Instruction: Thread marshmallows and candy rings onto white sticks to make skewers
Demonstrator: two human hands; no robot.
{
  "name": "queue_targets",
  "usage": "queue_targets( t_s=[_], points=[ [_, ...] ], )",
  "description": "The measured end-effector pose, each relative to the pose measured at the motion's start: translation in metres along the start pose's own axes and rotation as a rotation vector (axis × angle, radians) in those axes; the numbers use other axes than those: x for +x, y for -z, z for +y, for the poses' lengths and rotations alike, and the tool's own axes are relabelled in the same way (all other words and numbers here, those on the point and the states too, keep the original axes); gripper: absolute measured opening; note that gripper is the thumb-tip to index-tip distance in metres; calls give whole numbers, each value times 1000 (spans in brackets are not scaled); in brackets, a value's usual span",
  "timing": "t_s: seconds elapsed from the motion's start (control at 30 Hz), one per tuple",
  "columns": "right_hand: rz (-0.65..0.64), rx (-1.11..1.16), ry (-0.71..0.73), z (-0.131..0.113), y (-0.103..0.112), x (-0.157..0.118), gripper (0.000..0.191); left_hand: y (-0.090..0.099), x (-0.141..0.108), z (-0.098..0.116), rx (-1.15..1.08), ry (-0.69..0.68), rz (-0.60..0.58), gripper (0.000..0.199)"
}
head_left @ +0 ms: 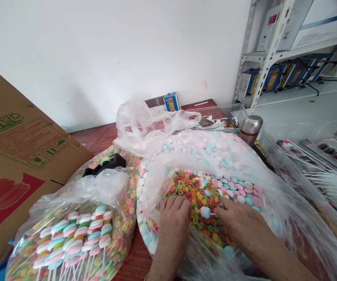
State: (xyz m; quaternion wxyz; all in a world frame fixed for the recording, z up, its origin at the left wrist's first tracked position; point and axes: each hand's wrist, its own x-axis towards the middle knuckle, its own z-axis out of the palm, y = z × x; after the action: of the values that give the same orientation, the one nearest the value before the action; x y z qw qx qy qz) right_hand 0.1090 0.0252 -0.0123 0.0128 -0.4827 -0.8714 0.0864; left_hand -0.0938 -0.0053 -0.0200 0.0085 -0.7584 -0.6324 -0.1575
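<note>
My right hand (235, 217) pinches a thin white stick (213, 214) with a small pink, blue and white marshmallow (205, 212) at its left end. Over the left side of a heap of colourful gummy rings (187, 186), my left hand (174, 214) is curled downward. Its fingertips are hidden, so what they grip cannot be made out. The rings lie in an opened clear plastic bag (158, 183). Loose pink, blue and white flat marshmallows (246, 190) surround and border the rings.
Left, several marshmallow skewers (77, 234) lie on a bag of gummy rings (123, 238), beside a black tape dispenser (110, 163). A cardboard box (25, 156) stands further left. Behind are crumpled plastic bags (145, 125) and a metal-topped container (250, 128); sticks (329, 187) fill the right side.
</note>
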Motion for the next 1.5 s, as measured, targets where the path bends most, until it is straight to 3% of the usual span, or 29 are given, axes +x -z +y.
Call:
queue_targets(
  t_s=[0.2,0.3,0.6,0.77,0.97,1.2,1.37,1.5],
  points=[
    [-11,44,5,11,-6,4,19,-1,-6,0,-118,61,107,18],
    [-13,105,-34,13,-9,3,23,2,-8,0,-247,141,159,15],
    [-37,277,-58,-3,-5,-1,31,9,-5,12,-558,378,61,13],
    [-16,213,-102,2,-8,-8,28,6,-5,9,-647,453,125,16],
    [0,-14,-99,3,-6,-11,24,2,-7,4,-551,396,165,22],
    [139,-149,-26,-21,7,-3,29,5,-7,8,-509,329,174,19],
    [53,-115,-5,-27,25,6,30,1,-8,4,-550,401,166,20],
    [71,-54,-34,-19,15,6,25,-3,-10,1,-616,460,175,22]
  ],
)
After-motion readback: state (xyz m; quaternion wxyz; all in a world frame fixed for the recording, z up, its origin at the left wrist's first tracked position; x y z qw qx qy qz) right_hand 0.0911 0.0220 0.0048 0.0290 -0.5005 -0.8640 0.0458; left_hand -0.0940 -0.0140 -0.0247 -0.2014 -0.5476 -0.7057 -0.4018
